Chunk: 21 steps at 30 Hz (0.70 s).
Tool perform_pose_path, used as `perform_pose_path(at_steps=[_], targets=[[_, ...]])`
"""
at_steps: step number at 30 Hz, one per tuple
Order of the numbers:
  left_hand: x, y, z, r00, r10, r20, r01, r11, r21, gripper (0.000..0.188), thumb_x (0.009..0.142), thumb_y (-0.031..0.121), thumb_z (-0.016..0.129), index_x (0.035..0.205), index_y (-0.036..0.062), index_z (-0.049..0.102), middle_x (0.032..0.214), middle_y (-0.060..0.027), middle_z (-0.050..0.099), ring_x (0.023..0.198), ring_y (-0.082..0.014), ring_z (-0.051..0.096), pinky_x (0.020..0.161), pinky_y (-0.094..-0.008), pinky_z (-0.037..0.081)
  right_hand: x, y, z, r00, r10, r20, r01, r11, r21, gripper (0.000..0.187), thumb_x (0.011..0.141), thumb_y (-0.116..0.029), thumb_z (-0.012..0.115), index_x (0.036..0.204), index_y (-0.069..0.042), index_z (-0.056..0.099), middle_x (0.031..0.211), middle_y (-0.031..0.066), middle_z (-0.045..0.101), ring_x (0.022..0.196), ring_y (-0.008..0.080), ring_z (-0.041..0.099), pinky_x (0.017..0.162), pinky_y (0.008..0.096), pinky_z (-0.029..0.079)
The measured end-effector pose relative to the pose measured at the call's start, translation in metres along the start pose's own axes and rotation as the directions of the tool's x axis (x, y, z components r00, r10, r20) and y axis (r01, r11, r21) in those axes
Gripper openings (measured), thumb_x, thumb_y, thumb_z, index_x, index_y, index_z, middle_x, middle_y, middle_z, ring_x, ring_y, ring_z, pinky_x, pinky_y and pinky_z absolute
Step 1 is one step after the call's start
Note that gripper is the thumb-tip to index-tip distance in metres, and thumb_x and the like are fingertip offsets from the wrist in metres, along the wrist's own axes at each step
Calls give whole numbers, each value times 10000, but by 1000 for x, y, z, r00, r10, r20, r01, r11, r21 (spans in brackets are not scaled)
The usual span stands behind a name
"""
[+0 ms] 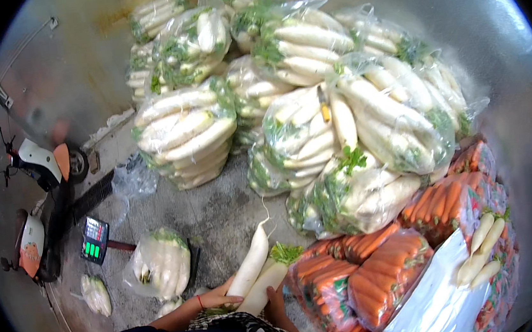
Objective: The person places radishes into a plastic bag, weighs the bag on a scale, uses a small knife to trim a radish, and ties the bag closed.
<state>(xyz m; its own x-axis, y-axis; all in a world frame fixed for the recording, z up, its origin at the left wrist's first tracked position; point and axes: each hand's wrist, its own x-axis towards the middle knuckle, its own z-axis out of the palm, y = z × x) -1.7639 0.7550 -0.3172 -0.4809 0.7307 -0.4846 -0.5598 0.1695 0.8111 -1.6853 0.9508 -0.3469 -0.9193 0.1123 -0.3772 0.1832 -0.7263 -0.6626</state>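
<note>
Low in the middle of the view I hold a bunch of white daikon radishes. My left hand point(220, 296), a red string at its wrist, is closed around the leaf end of one daikon point(251, 262), whose thin root points up and away. Against its right side lies another daikon point(262, 291), gripped by my right hand point(276, 307), partly hidden behind it. Green leaves point(285, 252) stick out at the far right end of the bunch. To the left, a clear bag of daikon point(163, 264) rests on a scale with a lit display point(95, 239).
Large bags of daikon point(189, 132) are piled ahead; a knife with an orange handle point(325, 113) lies on one. Bags of carrots point(389, 276) fill the right, beside a white board point(432, 294) carrying loose radishes point(481, 254). A small bag point(95, 295) and a scooter point(42, 206) stand left.
</note>
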Motion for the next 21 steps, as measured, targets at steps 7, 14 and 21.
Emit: perform_pose_path(at_steps=[7, 14, 21], targets=[[19, 34, -25, 983, 183, -7, -182, 981, 69, 866, 852, 261, 654, 1452, 26, 76, 1435, -114, 246, 1325, -213, 232, 1088, -332, 192, 58, -23, 27, 1000, 24, 6, -23, 993, -118, 681, 856, -209, 585, 1398, -57, 202, 1222, 123, 432, 1054, 229, 464, 897, 350, 394], [54, 77, -97, 994, 109, -12, -109, 991, -78, 864, 841, 294, 660, 1453, 46, 103, 1433, -121, 272, 1320, -226, 257, 1084, -345, 224, 147, -45, 76, 993, 109, -42, -116, 964, -238, 634, 876, -270, 613, 1361, -43, 273, 1185, 127, 451, 1107, 221, 445, 947, 331, 362], [129, 179, -177, 958, 268, 103, -275, 960, 55, 914, 810, 323, 692, 1452, 43, 106, 1432, -120, 277, 1318, -228, 260, 1076, -355, 242, 235, -96, 141, 976, -218, -26, 211, 963, -168, 613, 913, -201, 547, 1404, -47, 213, 1300, 115, 400, 1160, 222, 412, 994, 334, 320]])
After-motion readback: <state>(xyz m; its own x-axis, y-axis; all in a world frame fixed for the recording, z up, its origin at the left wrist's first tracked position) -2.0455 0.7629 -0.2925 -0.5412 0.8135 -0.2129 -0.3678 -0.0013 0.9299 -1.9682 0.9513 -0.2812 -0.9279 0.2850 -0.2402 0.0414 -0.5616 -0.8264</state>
